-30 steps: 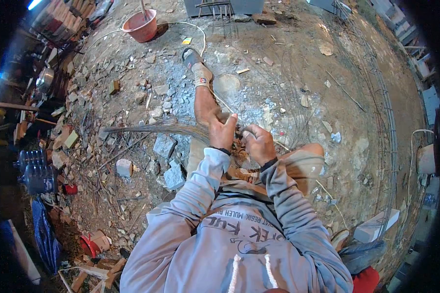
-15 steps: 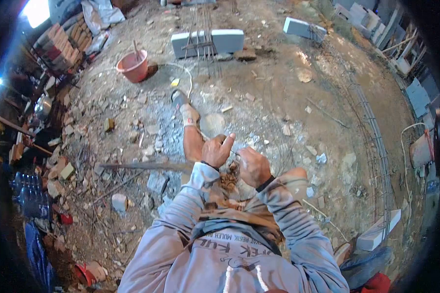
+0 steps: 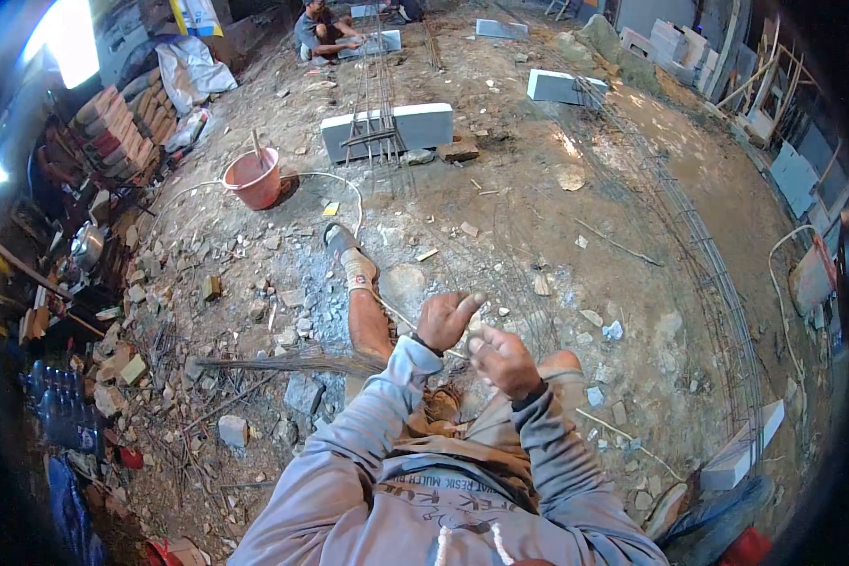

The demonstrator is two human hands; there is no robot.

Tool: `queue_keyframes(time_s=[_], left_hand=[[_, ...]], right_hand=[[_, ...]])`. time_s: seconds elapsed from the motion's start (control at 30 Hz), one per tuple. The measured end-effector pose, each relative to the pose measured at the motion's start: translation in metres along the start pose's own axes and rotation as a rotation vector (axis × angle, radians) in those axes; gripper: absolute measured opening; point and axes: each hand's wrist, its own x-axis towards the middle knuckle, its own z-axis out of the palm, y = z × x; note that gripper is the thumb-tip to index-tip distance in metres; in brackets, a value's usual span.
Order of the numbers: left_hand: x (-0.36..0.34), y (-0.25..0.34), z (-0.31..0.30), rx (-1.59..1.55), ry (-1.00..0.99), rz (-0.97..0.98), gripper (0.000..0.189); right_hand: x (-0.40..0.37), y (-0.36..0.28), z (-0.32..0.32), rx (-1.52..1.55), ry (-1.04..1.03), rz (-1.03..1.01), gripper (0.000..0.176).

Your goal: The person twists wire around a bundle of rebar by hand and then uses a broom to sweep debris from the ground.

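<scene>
Dark wire bundle [image 3: 335, 362] near, outside left grip [image 3: 446, 319]

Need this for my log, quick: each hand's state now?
Left hand: partly curled, thumb out; grip can't be told.
Right hand: closed; anything held can't be made out.

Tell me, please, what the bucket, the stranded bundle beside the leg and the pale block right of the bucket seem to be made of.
The bucket looks like smooth plastic, with a thin, rounded reddish wall. The stranded bundle is probably dull metal wire: dark, slender strands. The pale block may be matte lightweight concrete or foam, given its flat faces.
</scene>
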Motion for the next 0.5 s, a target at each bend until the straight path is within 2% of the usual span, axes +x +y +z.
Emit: queue_keyframes(time_s=[0.03,0.07,0.1,0.13,0.17,0.2,0.23,0.27,0.3,0.33,0.4,0.47,0.5], left_hand=[[0.004,0.001,0.005,-0.067,0.099,0.077,0.041],[0.008,0.005,0.006,-0.13,0.195,0.155,0.042],[0.012,0.013,0.004,-0.052,0.175,0.223,0.042],[0.013,0.015,0.004,-0.047,0.177,0.22,0.042],[0.015,0.017,0.005,-0.039,0.127,0.137,0.042],[0.017,0.019,0.006,-0.033,0.076,0.06,0.043],[0.015,0.019,0.008,-0.033,-0.007,-0.035,0.047],[0.011,0.018,0.013,-0.031,-0.012,-0.03,0.047],[0.008,0.013,0.021,0.013,-0.031,-0.009,0.048],[0.004,0.006,0.029,0.056,-0.047,0.012,0.049],[-0.007,-0.013,0.045,0.161,-0.054,0.029,0.048],[-0.018,-0.024,0.056,0.16,-0.178,-0.021,0.046],[-0.022,-0.025,0.056,0.155,-0.231,0.008,0.046]], right_hand=[[0.001,-0.003,0.003,0.08,0.069,-0.107,0.019],[0.005,0.0,0.0,0.084,0.064,-0.105,0.019],[0.012,0.006,-0.005,-0.018,0.208,-0.216,0.018],[0.016,0.009,-0.007,-0.122,0.351,-0.327,0.018],[0.014,-0.002,-0.005,-0.29,0.537,-0.328,0.013],[0.02,0.004,-0.013,-0.291,0.535,-0.335,0.013],[0.029,0.016,-0.027,-0.573,0.642,-0.494,0.011],[0.033,0.025,-0.035,-0.856,0.748,-0.646,0.011],[0.029,0.029,-0.033,-0.915,0.806,-0.59,0.017],[0.025,0.035,-0.034,-0.913,0.813,-0.589,0.017],[0.018,0.06,-0.043,-0.909,0.623,-0.372,0.018],[0.011,0.087,-0.051,-0.939,0.557,-0.33,0.014],[0.008,0.09,-0.051,-0.824,0.3,-0.37,0.014]])
